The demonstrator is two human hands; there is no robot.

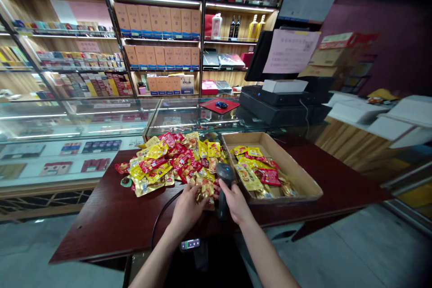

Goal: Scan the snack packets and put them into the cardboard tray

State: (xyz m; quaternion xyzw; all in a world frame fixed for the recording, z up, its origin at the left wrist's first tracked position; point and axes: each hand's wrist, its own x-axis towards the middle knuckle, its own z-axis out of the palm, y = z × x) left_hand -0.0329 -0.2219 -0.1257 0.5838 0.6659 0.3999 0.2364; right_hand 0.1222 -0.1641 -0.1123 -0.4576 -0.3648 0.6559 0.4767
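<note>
My right hand [234, 202] is wrapped round a black barcode scanner [225, 172], its head tilted up over the table. Just left of it, my left hand [189, 209] grips a gold snack packet [205, 188] at the near edge of a heap. That heap of red, yellow and gold snack packets [168, 157] spreads over the dark red table. To the right of the scanner stands a shallow cardboard box [300, 175] with several similar packets [258, 173] inside. A black cable [162, 218] curves across the table by my left forearm.
Behind the table runs a glass display counter [101, 121] with a mouse [221, 105] on a red pad. A monitor and cash register [270, 103] stand at the back right. Shelves of boxed goods [162, 20] fill the wall. The table's near edge [101, 254] lies close to me.
</note>
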